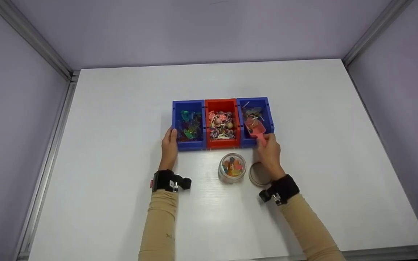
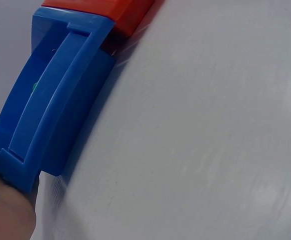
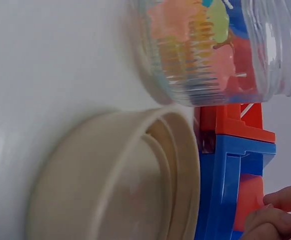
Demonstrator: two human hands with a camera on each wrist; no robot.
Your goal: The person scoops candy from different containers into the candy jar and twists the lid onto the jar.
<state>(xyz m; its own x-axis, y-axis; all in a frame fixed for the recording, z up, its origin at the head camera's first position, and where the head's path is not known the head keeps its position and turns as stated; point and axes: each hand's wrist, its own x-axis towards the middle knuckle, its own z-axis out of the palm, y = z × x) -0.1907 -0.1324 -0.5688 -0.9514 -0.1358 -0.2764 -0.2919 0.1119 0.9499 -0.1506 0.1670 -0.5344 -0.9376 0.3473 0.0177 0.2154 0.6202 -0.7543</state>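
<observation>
My right hand (image 1: pixel 270 154) grips the handle of a pink scoop (image 1: pixel 255 128), its bowl down among wrapped pieces and white sticks in the right blue bin (image 1: pixel 271 125). My left hand (image 1: pixel 169 146) rests against the left side of the left blue bin (image 1: pixel 191 146), which holds green, clear-wrapped pieces. Its fingers along the far side are partly hidden. Between these bins stands a red bin (image 1: pixel 223 144) of small lollipops. In front is an uncapped clear jar (image 1: pixel 228 179) with colourful sweets inside. A beige lid (image 3: pixel 100 165) lies beside it, inner side up.
The bins stand joined in a row on a white table (image 1: pixel 114 119). Jar and lid sit close in front of them, the lid near my right wrist. Pale walls (image 1: pixel 209 32) enclose the table at the back and sides.
</observation>
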